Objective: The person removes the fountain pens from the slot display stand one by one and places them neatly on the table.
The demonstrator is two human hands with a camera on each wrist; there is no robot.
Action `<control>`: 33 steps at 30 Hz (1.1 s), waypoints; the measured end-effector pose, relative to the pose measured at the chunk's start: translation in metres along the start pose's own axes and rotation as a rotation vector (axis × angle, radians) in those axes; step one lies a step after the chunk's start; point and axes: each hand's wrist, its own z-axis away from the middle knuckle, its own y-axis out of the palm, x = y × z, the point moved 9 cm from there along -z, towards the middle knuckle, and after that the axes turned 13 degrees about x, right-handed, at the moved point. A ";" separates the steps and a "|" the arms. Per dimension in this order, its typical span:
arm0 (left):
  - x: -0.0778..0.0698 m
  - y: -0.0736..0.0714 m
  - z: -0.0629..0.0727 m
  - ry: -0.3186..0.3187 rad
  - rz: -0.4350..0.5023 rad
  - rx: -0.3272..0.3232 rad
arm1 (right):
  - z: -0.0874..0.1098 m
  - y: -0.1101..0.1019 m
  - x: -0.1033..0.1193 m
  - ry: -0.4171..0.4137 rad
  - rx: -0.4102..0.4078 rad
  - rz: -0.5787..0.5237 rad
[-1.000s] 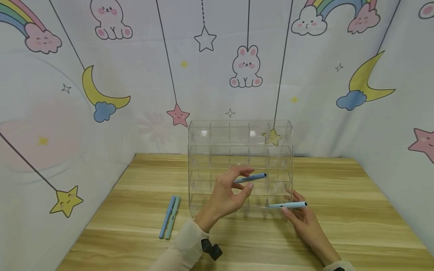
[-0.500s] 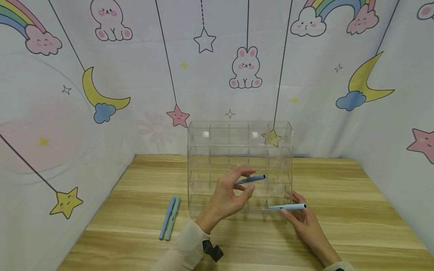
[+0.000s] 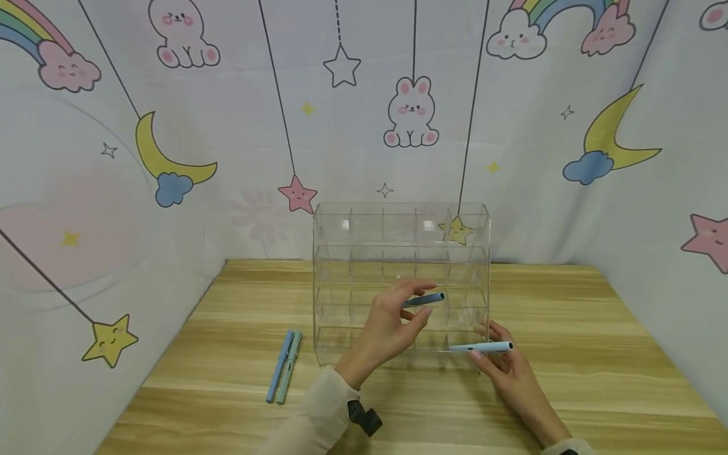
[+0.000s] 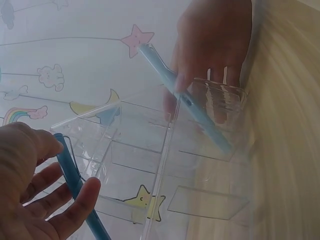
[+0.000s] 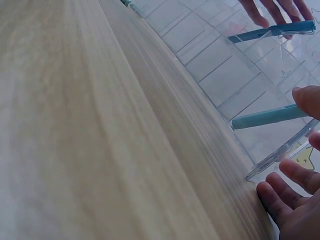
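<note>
A clear acrylic organizer [image 3: 400, 246] with rows of compartments stands upright on the table. In front of its middle rows, my left hand [image 3: 392, 325] pinches a blue pen [image 3: 423, 299] between thumb and fingertips; the left wrist view shows this pen's clip [image 4: 70, 150]. My right hand [image 3: 514, 373] is at the organizer's lower right corner. Its thumb and fingers hold a light blue pen [image 3: 483, 347], which lies sideways across the bottom row. In the right wrist view, the other right fingers [image 5: 277, 192] are spread beside the organizer's side wall.
Left of the organizer, a blue pen [image 3: 277, 370] and a pale green pen [image 3: 289, 370] lie side by side on the wood-grain table [image 3: 193, 354]. A white curtain [image 3: 244, 126] printed with stars, moons and rabbits surrounds the table at the back and sides.
My left hand has shifted slightly right along its pen, so less of the pen shows past the fingers. My right hand and its pen have stayed almost still.
</note>
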 end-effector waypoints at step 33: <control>-0.009 0.006 -0.010 0.009 -0.069 -0.019 | -0.001 0.001 0.000 -0.042 0.008 -0.044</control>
